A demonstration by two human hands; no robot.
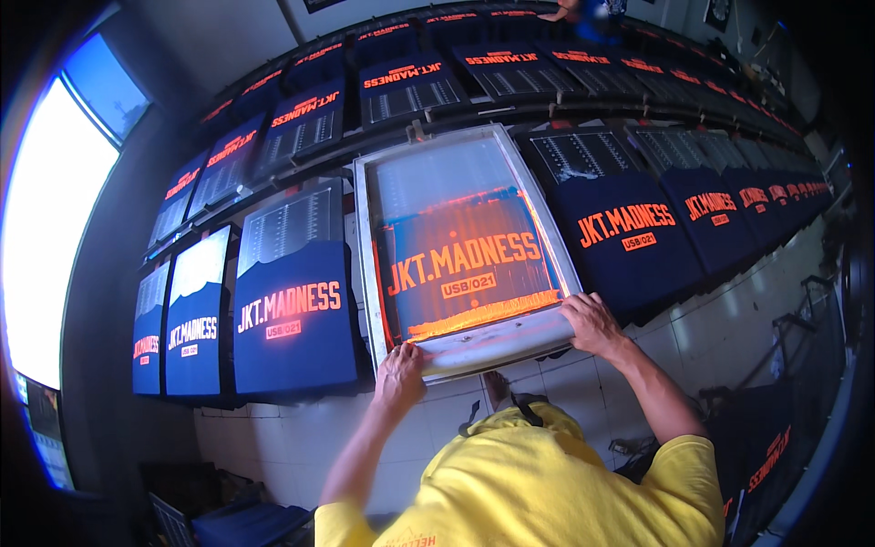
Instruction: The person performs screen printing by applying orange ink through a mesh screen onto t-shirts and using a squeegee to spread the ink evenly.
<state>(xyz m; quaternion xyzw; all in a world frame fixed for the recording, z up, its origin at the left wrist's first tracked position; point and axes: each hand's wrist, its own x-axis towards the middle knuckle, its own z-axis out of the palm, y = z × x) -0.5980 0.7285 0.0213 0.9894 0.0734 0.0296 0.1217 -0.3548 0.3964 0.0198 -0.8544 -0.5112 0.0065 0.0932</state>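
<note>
Tiled floor (715, 319); navy shirts (633, 269) flank screen frame (366, 237); left hand (399, 378), right hand (597, 326): grip closed on near corners.

A framed screen (460, 214) lies in the near row, the left hand (399, 376) at its near left corner, the right hand (594, 324) at its near right, with ink (483, 315) inside along its near edge. Left of it lie three shirts on boards, the nearest shirt (296, 356) beside the frame; right, a longer line begins with another shirt (638, 269). Behind, more shirts (401, 73) lie in rows.
</note>
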